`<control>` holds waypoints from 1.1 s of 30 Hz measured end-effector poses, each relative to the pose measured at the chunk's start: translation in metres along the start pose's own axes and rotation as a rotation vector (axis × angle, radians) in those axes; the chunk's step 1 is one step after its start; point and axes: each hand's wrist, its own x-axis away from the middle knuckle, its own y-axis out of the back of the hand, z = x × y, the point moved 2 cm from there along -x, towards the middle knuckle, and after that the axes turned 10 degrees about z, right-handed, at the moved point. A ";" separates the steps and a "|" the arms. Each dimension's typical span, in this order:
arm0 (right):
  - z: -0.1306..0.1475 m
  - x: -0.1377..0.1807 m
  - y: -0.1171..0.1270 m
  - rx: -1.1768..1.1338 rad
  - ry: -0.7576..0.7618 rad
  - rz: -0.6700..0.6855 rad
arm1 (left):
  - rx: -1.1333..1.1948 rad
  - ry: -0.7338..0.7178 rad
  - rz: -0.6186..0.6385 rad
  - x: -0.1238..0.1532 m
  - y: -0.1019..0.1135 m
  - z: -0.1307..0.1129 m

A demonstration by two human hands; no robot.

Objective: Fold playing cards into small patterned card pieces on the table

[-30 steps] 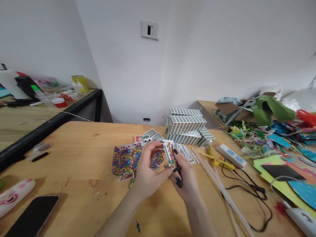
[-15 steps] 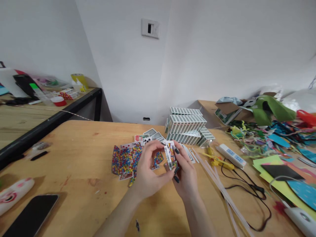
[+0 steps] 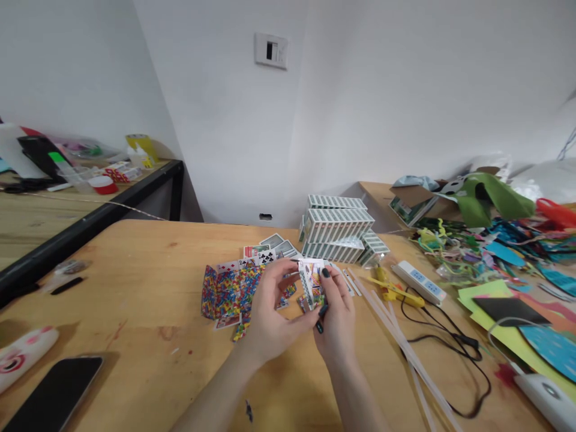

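Note:
Both my hands meet over the middle of the wooden table (image 3: 135,288). My right hand (image 3: 335,315), with dark nails, grips a small bunch of playing cards (image 3: 312,281) held upright. My left hand (image 3: 274,312) curls around the same cards from the left, its fingers pinched on their edge. Just behind my left hand stands a folded structure of cards with colourful speckled backs (image 3: 227,291). Loose face-up and face-down cards (image 3: 265,252) lie beyond it.
Stacked green-and-white card boxes (image 3: 337,231) stand behind the hands. Clear glue sticks (image 3: 396,336), a yellow tool, a white power strip (image 3: 418,281) and a black cable lie to the right, with craft clutter beyond. A black phone (image 3: 54,393) lies near left.
My hands have turned the held cards slightly and shifted a little away from me; the right fingers have moved over the card faces. The card structure on the table has stayed put.

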 end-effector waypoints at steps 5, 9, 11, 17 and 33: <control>-0.001 -0.001 0.003 0.070 0.057 -0.036 | -0.036 -0.009 0.097 -0.002 0.006 -0.004; 0.000 -0.001 0.006 0.190 0.148 -0.044 | -0.100 0.057 0.193 -0.003 0.010 -0.009; 0.000 -0.001 0.007 0.260 0.188 -0.060 | -0.101 0.123 0.216 -0.002 0.008 -0.012; -0.005 0.003 0.005 0.406 0.367 0.006 | 0.146 0.377 -0.056 0.004 -0.004 -0.009; -0.017 0.023 -0.009 0.484 0.197 0.126 | -0.082 0.256 -0.450 0.016 -0.003 0.001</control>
